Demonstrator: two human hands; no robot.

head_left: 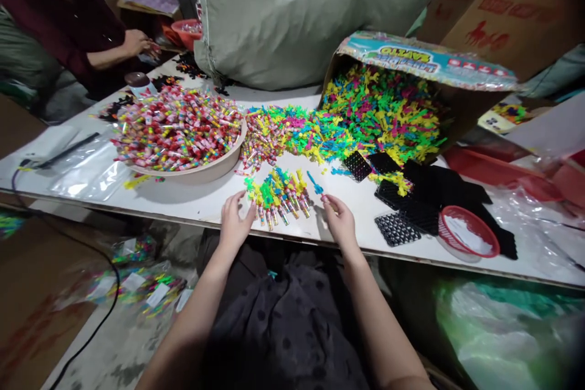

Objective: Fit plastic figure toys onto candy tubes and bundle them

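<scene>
A row of small clear candy-filled tubes with green, yellow and blue plastic toy figures on top (pixel 278 195) lies near the table's front edge. At its left end is my left hand (pixel 235 219), thumb and fingers apart and curved, with nothing visible in it. My right hand (pixel 339 218) is to the right of the row, its thumb and fingertips closed on the lower end of a blue plastic toy figure (pixel 315 183). A reddish bit shows at the fingertips; the rest of that end is hidden.
A basin (pixel 219 173) heaped with candy tubes stands left. Loose figures spill from a tipped carton (pixel 425 64) at back right. Black textured trays (pixel 397 228) and a red basket (pixel 468 231) lie right. A large sack (pixel 297 18) stands behind; another person's hand (pixel 137 42) is far left.
</scene>
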